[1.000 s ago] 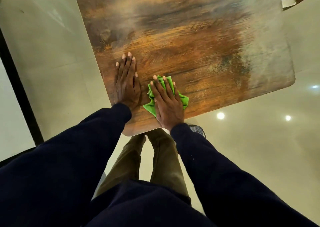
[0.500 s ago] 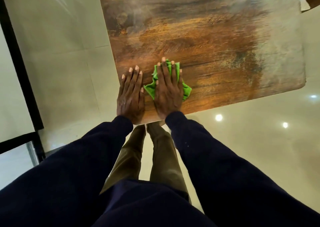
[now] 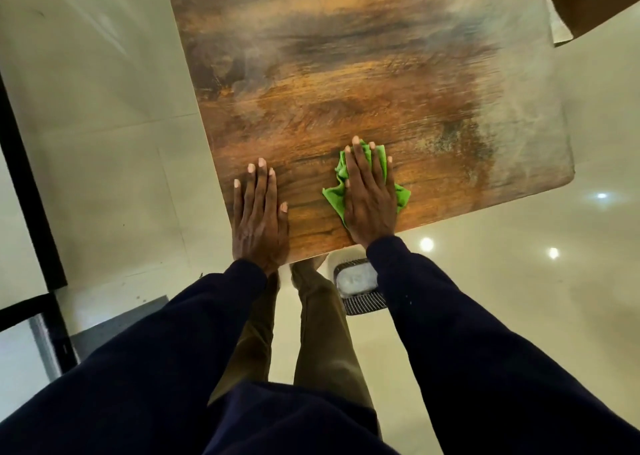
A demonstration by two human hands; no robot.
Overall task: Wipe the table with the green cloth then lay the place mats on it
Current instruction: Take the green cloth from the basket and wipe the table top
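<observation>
Wiping is the step in hand, judged from the head view: the right hand lies flat, fingers straight and close together, pressing the crumpled bright green cloth onto the rectangular brown wood-grain table close to its near edge. The cloth shows past the fingertips and on both sides of the palm, and no finger curls round it. The left hand rests a little apart to the left, palm down with fingers straight, bracing on bare tabletop at the near left corner and holding nothing. Pale hazy patches cover the far and right parts of the top (dust or glare, I cannot tell which). No place mats are in view. The next move, I judge, calls for sweeping the cloth outward over those farther areas under even pressure, before any mats are fetched
</observation>
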